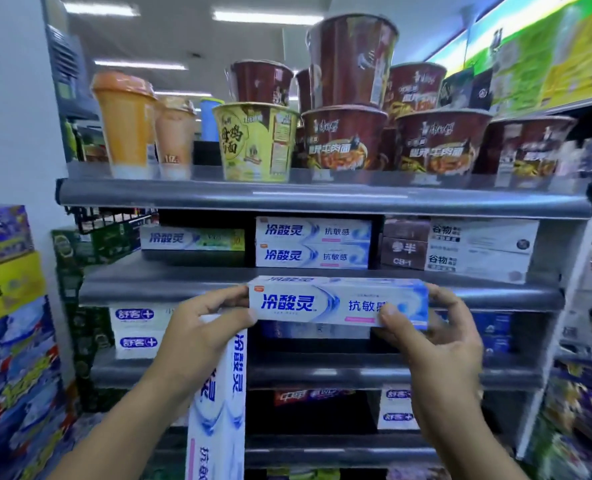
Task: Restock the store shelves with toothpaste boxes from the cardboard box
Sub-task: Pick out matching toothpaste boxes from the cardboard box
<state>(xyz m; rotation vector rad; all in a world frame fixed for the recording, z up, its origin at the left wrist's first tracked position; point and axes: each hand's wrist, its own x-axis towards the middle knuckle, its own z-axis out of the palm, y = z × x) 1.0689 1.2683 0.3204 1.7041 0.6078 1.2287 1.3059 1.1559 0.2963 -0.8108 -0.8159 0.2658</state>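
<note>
Store aisle w/ a grey shelf unit [156, 289] straight ahead, ceiling strip lights above. Top shelf: a row of instant noodle cups [343, 140], some stacked two high, plus two orange drink cups [128, 126] at the left end. 2nd shelf down: a stack of two white-blue boxes [312, 244] in the middle, a single box w/ green print [192, 239] to its left, brown and white boxes [461, 247] to its right. 3rd shelf: white boxes w/ blue logo [135, 329] stacked two high at left, dark blue boxes [492, 332] at right, partly hidden behind the hands. Lower shelves hold more boxes, too blurred to read. Colourful cartons [7, 306] are piled at far left.

One toothpaste box [322, 303] is held level in the air, long side to the camera, in front of the 2nd shelf's front lip and just below the stack of two w/ the same print. At its right end the right hand [440, 344] pinches it, thumb on the front face, fingers curled over the top and back. On the other side the left hand [201, 330] grips a bundle of upright boxes [218, 410], same brand, running down past the frame's bottom edge; approx two side by side, can't tell if more sit behind. Its fingertips also touch the level box's left end.
</note>
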